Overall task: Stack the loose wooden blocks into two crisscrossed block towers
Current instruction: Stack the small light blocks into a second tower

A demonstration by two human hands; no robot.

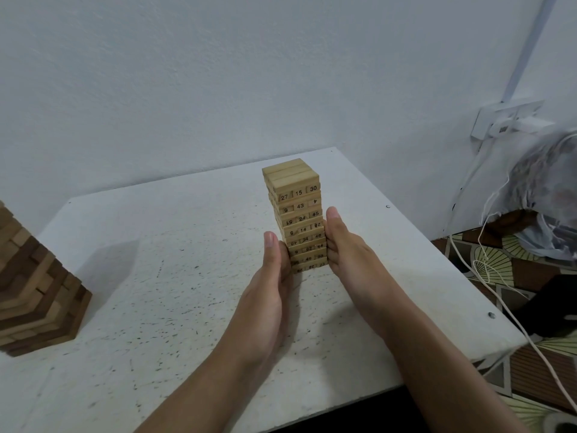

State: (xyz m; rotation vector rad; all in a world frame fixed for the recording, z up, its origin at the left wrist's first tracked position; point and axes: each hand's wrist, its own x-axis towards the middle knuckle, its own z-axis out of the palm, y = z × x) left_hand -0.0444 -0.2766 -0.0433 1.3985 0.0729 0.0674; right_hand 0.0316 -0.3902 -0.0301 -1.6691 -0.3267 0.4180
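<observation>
A tall tower of pale numbered wooden blocks (298,210) stands upright in crisscrossed layers near the middle of the white table (162,276). My left hand (271,276) presses flat against the tower's lower left side, fingers straight. My right hand (346,254) presses flat against its lower right side, thumb pointing up along the edge. A second, wider tower of darker brown blocks (34,292) stands at the table's left edge, partly cut off by the frame. No loose blocks are in view.
A white wall runs behind the table. Off the table's right edge are a wall socket (505,123) with white cables (487,264), a fan wrapped in plastic (543,189) and a patterned floor.
</observation>
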